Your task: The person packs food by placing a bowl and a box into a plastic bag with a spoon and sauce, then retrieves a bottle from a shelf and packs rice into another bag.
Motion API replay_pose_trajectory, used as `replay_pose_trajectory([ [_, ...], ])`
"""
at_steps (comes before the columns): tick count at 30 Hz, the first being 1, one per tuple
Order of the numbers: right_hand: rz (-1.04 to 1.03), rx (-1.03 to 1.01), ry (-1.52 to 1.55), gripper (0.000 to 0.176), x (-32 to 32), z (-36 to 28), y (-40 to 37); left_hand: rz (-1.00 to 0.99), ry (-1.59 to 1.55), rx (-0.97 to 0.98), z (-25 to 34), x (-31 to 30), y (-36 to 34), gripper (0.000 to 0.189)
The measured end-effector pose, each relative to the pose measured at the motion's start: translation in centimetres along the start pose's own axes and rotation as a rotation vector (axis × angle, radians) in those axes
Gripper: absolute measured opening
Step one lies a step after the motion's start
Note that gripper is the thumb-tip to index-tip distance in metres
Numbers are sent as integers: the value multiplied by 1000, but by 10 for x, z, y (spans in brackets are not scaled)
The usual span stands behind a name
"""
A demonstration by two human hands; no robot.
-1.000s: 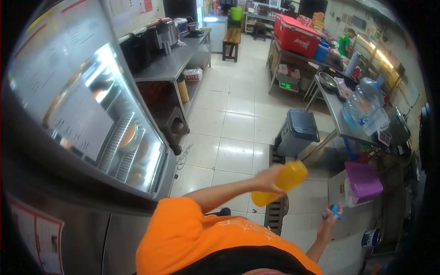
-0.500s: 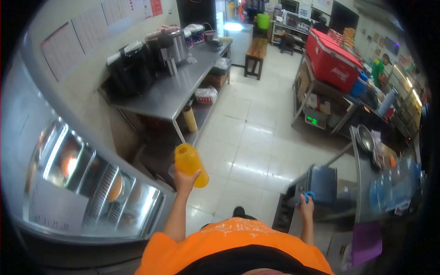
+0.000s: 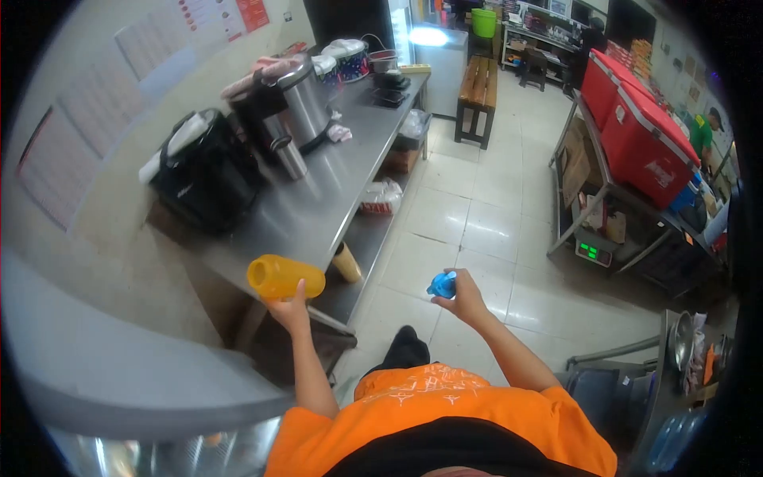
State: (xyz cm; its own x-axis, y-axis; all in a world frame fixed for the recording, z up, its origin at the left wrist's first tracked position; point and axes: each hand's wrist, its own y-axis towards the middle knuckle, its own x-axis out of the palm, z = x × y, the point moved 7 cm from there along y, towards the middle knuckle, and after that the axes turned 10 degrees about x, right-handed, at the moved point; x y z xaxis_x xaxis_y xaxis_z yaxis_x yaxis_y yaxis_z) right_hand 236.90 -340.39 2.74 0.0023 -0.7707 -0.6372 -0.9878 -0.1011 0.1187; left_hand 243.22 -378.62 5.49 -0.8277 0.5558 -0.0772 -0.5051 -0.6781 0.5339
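Note:
A yellow bottle lies nearly sideways in my left hand, its open mouth toward the left, beside the near edge of the steel table. My right hand is closed on a small blue object that looks like a cap, held over the tiled floor. A clear gap separates the two hands. On the table stand a black appliance, a steel urn and a steel cup.
A wooden bench stands ahead. To the right, red coolers sit on a rack above a green-lit scale. A person in green is at far right. A glass-fronted display case is at lower left.
The view has moved closer to the steel table. My left hand has tipped the yellow bottle from upright toward sideways. My right hand has come inward and forward with the blue object.

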Motion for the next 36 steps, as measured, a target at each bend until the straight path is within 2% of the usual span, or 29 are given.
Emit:
replay_pose_trajectory([
  [3,-129,80,-113,63,19,0,73,-29,104,-15,-53,84,44,74],
  [4,-139,91,-112,63,20,-3,97,-55,195,-11,-66,108,59,75],
  [7,-119,116,-3,60,30,-3,176,-72,195,-32,-89,171,94,80],
  [9,24,-126,-121,55,44,-6,237,-107,252,-33,-104,209,117,82],
  [10,10,-123,-112,55,54,-7,268,-106,269,-37,-107,222,128,82],
  [12,-43,-229,-115,55,80,-16,323,-151,230,-165,-121,249,140,89],
  [13,-60,-231,-108,55,96,-15,351,-143,245,-172,-129,259,144,89],
  [15,-180,-340,-93,57,134,-19,403,-179,239,-99,-137,275,146,104],
  [17,-284,-382,-109,59,169,-24,451,-115,385,-147,-129,278,139,115],
  [19,-393,-434,-126,61,198,-20,487,-71,738,-117,-110,274,128,118],
  [21,-464,-628,-156,68,224,-19,511,124,972,-33,-60,279,132,114],
  [22,-490,-629,-138,68,224,-19,528,125,1000,-44,-34,300,151,114],
  [24,-634,-655,-148,71,218,-17,543,192,1014,133,23,353,193,109],
  [26,-667,-667,-71,70,211,-12,566,165,831,229,24,411,244,106],
  [28,-690,-670,14,70,204,-11,585,202,514,155,-20,455,296,99],
  [29,-701,-635,58,67,200,-9,600,224,545,135,-63,467,321,107],
  [30,-709,-600,98,65,198,-7,614,248,458,-198,-108,480,340,125],
  [32,-677,-602,119,62,195,-2,641,236,695,-338,-180,491,376,141],
  [33,-633,-607,128,59,192,1,655,235,702,-345,-205,498,386,141],
  [36,-642,-525,94,53,191,13,693,456,1054,-360,-227,492,390,151],
])
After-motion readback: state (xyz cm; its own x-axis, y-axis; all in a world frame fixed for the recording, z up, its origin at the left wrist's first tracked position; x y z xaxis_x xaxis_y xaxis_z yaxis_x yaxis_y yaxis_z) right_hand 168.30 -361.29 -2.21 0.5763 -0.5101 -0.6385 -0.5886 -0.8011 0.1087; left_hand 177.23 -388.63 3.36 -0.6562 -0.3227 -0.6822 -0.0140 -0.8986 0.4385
